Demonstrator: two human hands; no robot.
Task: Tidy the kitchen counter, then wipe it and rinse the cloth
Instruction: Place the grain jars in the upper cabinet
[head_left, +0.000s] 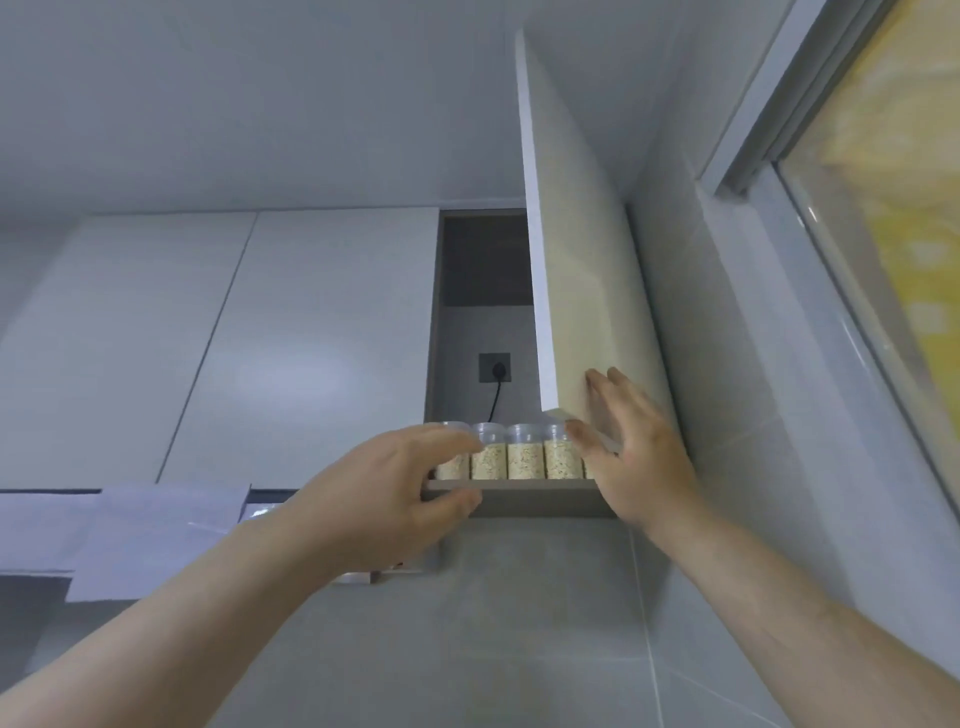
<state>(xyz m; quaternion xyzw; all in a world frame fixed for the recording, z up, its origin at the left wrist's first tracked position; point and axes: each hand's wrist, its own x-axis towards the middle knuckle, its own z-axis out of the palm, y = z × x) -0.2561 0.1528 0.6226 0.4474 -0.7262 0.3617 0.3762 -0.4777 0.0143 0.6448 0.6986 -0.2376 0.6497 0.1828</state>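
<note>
Several jars (524, 452) upright, lids upward

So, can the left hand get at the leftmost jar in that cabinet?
Probably yes: the door stands open, and the leftmost jar sits at the shelf front, by the left hand.

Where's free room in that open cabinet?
Shelf front is crowded: clear plastic grain-filled jars span it from the left wall to the pale cabinet door. Free: the gap above their lids, before the black wall socket. Floor behind the jars is hidden.

Head cam tilted up, close to wall cabinet (332, 332).
</note>
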